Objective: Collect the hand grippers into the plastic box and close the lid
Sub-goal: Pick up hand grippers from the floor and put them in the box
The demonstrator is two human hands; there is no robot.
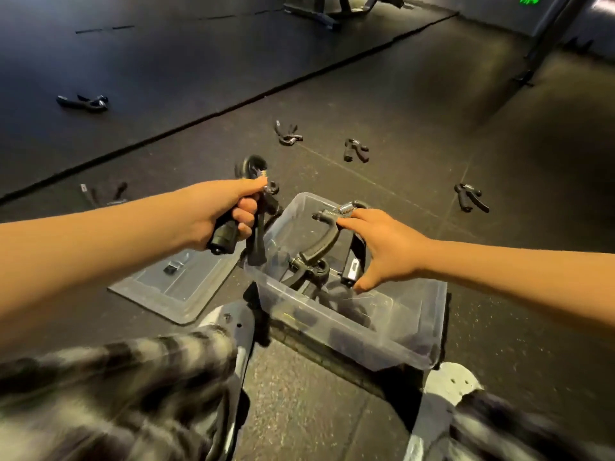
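A clear plastic box (412, 341) stands on the floor between my feet, with a few black hand grippers (307, 266) lying in it. My left hand (229, 214) is shut on a black hand gripper (256, 207), held just left of the box's far corner. My right hand (382, 244) hovers over the box and holds another hand gripper (327, 239) by its handles, spring end up. The clear lid (179, 291) lies flat on the floor to the left of the box.
Several more hand grippers lie scattered on the dark rubber floor: one (289, 134) and another (355, 150) beyond the box, one (471, 197) to the right, one (103, 194) at left, one (83, 103) far left. Gym equipment (319, 10) stands at the back.
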